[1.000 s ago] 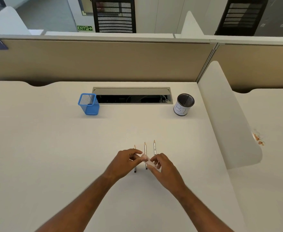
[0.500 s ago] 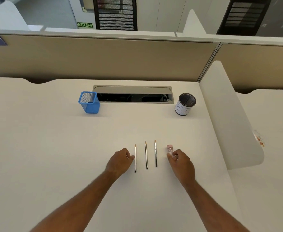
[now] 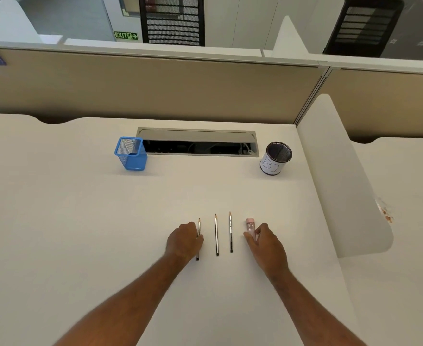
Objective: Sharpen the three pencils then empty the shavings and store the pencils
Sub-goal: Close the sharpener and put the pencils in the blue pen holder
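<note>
A person's left hand (image 3: 185, 239) curls its fingers round the leftmost pencil (image 3: 198, 239) at mid-shaft, while the right hand (image 3: 265, 242) pinches a small pink sharpener (image 3: 250, 227) lying flat on the tabletop (image 3: 80, 233). Taking the middle pencil (image 3: 216, 234) as the landmark: it lies with its point away from the person, the gripped pencil just to its left, a third pencil (image 3: 230, 232) just to its right, all three parallel and apart. The sharpener lies beyond that third pencil, further right. Far behind the middle pencil and to its left stands a blue mesh holder (image 3: 131, 153); far behind and to its right, a round dark cup (image 3: 275, 158) with a white label.

The pencils look light, thin and stiff, and apt to roll on the smooth surface; the graphite tips are probably brittle, so a hold at mid-shaft, clear of the point, seems soundest. The sharpener appears to be light, hard, clear plastic, likely slippery, and best held by its sides, with its open end kept level so that shavings stay in.
</note>
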